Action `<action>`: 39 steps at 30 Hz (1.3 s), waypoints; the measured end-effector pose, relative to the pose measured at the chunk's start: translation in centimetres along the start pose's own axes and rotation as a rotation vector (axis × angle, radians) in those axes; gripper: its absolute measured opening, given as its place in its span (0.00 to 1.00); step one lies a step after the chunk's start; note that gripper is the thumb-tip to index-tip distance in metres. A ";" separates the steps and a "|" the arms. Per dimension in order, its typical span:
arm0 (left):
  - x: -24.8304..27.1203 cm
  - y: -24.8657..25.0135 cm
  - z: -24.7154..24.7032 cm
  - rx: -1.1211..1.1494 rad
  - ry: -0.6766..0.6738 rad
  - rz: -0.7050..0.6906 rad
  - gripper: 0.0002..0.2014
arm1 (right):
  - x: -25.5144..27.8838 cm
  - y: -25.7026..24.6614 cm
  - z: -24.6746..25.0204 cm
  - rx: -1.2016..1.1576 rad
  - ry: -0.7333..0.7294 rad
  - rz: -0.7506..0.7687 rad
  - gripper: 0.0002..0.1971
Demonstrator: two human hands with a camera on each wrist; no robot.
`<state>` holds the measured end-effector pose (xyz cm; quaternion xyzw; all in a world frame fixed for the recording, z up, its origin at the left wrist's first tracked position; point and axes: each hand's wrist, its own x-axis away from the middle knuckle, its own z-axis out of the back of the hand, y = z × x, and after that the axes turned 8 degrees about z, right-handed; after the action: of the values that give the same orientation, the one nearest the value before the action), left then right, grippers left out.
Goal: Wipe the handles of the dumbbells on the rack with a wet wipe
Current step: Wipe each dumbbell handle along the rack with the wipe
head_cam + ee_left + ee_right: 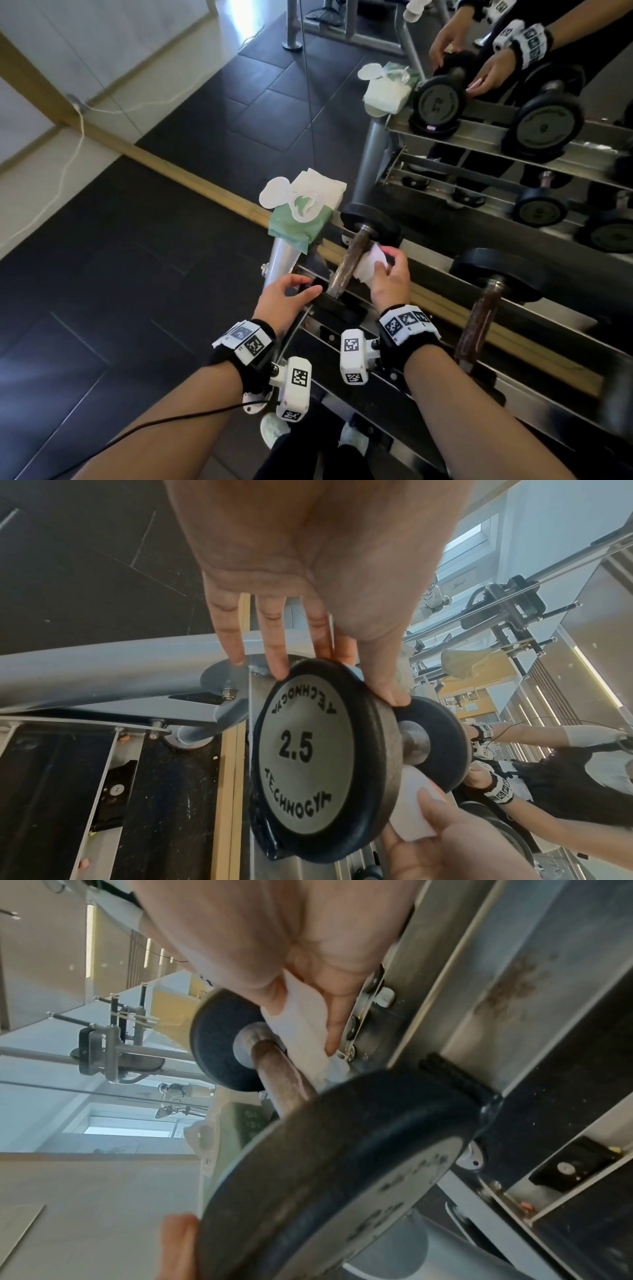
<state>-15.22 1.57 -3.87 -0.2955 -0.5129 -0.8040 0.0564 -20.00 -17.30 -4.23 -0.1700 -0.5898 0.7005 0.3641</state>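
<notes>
Head view: the left hand (284, 298) grips the near black plate (337, 305) of a dumbbell (352, 263) that lies on the top rail of the rack (513, 383), its far plate (370, 222) toward the mirror (513, 154). The right hand (390, 274) pinches a white wipe (371, 263) and holds it against the right side of the rusty brown handle (351, 263), near its middle. In the left wrist view the fingers (274, 642) and thumb (383, 674) curl over the rim of the near plate (308, 756), whose grey face reads 2.5 and TECHNOGYM; the wipe (414, 804) shows below the handle's collar, held by the other hand (455, 840). In the right wrist view the wipe (304, 1026) is pressed between thumb and fingers (335, 1020), touching the handle (284, 1074) between the two plates. A second dumbbell (486, 308) lies further right on the same rail, well apart from both hands, its handle bare. A green pack (301, 219) of wipes sits on the rack's left end, its lid open and loose white sheets on top, just beside the far plate. The mirror behind the rack repeats the hands, the pack and the dumbbells. A dark tiled floor (120, 274) lies to the left.
</notes>
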 end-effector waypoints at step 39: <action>0.2 -0.2 -0.1 0.089 -0.025 0.064 0.13 | 1.0 0.4 1.6 -0.328 -0.119 -0.156 0.20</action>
<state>-15.45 1.63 -3.95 -0.3189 -0.5392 -0.7744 0.0889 -21.84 -17.77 -4.02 -0.1391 -0.7281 0.5732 0.3492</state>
